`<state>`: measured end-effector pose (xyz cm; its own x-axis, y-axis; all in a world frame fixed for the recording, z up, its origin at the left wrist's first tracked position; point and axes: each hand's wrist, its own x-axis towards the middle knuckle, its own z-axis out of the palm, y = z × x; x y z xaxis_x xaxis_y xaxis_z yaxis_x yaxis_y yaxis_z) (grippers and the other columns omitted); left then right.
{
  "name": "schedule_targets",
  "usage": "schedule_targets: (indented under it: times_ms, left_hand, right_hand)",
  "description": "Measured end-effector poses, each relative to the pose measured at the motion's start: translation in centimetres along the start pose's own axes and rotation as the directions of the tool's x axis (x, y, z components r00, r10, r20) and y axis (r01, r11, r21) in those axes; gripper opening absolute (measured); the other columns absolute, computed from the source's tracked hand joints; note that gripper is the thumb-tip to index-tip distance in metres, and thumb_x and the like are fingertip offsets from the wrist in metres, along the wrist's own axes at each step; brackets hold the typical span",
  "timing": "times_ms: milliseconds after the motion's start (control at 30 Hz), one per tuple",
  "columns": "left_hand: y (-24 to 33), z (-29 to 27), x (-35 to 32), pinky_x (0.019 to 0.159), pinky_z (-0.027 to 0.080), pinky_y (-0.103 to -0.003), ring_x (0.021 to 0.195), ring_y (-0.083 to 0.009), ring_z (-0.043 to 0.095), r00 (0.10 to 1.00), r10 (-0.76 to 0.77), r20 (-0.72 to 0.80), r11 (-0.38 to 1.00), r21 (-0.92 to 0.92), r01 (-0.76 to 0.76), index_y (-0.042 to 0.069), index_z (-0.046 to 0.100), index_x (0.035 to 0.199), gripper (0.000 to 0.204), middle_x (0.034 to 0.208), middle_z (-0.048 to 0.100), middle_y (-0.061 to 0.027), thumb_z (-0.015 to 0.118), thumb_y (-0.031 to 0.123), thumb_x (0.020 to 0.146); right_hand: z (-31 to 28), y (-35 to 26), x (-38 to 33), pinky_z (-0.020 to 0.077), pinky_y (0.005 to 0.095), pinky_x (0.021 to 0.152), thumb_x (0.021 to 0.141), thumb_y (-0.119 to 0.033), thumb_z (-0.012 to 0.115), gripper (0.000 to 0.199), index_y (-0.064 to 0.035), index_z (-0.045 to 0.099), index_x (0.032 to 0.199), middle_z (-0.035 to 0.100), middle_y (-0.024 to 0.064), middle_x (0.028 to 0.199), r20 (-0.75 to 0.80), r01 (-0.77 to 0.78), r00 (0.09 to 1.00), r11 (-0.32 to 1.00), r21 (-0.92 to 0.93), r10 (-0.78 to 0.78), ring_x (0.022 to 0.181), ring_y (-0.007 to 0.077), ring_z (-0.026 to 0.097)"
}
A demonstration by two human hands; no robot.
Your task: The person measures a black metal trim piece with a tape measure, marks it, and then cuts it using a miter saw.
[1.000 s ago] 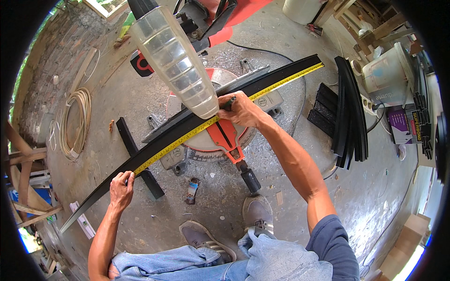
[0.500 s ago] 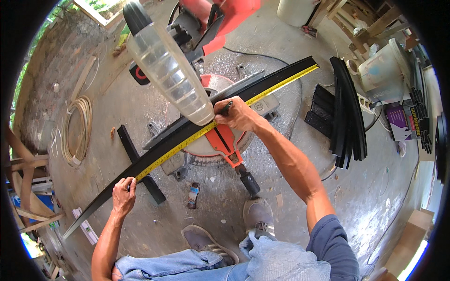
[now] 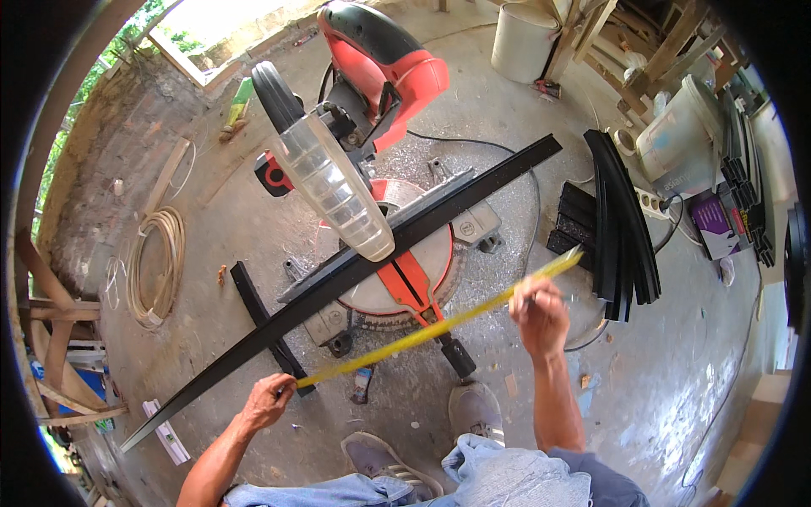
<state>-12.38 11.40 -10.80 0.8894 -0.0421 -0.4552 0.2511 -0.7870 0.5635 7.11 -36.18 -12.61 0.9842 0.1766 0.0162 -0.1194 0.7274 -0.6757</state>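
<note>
My left hand [image 3: 269,400] is closed on the lower left end of a yellow measuring tape [image 3: 414,340]. Blurred by motion, my right hand [image 3: 541,319] grips the tape toward its other end, which sticks out beyond the fingers. A thin, pen-like thing also shows at the right hand, too smeared to name. Between both hands, the tape hangs apart from a long black profile strip [image 3: 473,188], on the near side of it. That strip lies across the base of a red and black miter saw [image 3: 405,275], its raised head and clear guard above.
A shorter black piece [image 3: 258,308] lies under the strip's left part. Black profiles [image 3: 621,224] lie at right, near a power strip [image 3: 649,203] and white bucket [image 3: 684,135]. Coiled hose [image 3: 156,270] is at left. A small packet [image 3: 361,384] lies before my shoes.
The measuring tape has come off the black strip, toward me. My right hand has moved right and nearer; my left hand has shifted slightly right and down. The strip stays on the saw.
</note>
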Motion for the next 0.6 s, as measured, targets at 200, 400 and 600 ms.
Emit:
schedule_targets:
  times_ms: [200,400,600]
  left_hand:
    - [-1.3,2.0,-0.9,0.073,0.051,-0.046,0.083,-0.0384,0.065,0.982,0.026,0.188,0.992,0.117,-0.049,0.005,0.068,0.099,0.016,0.087,0.066,-0.0188,0.061,0.017,0.091]
    - [-1.3,3.7,-1.2,0.075,0.053,-0.047,0.086,-0.0394,0.066,0.971,0.071,0.230,0.984,0.144,-0.106,0.006,0.069,0.103,0.020,0.091,0.067,-0.0195,0.061,0.020,0.092]
    - [-0.6,5.0,-1.7,0.084,0.052,-0.049,0.098,-0.0418,0.065,0.962,0.008,0.274,0.972,0.223,-0.072,0.002,0.057,0.126,0.044,0.106,0.068,-0.0230,0.062,0.032,0.094]
  right_hand:
    - [3.1,3.2,-8.0,0.0517,0.0313,0.060,0.092,-0.019,0.070,0.019,-0.0001,0.069,0.091,0.068,0.0057,0.080,0.114,-0.433,0.761,0.631,-0.643,0.639,0.068,0.0156,0.065]
    - [3.8,12.1,-11.7,0.0554,0.0511,0.073,0.089,-0.035,0.067,0.039,0.0042,0.069,0.087,0.069,0.0240,0.080,0.263,0.363,0.393,0.114,-0.925,0.881,0.080,0.0426,0.069]
    - [1.6,17.5,-13.9,0.0568,0.0508,0.070,0.090,-0.034,0.064,0.036,0.0003,0.072,0.092,0.072,0.0185,0.084,0.382,0.574,0.367,0.117,-0.811,0.848,0.081,0.0388,0.071]
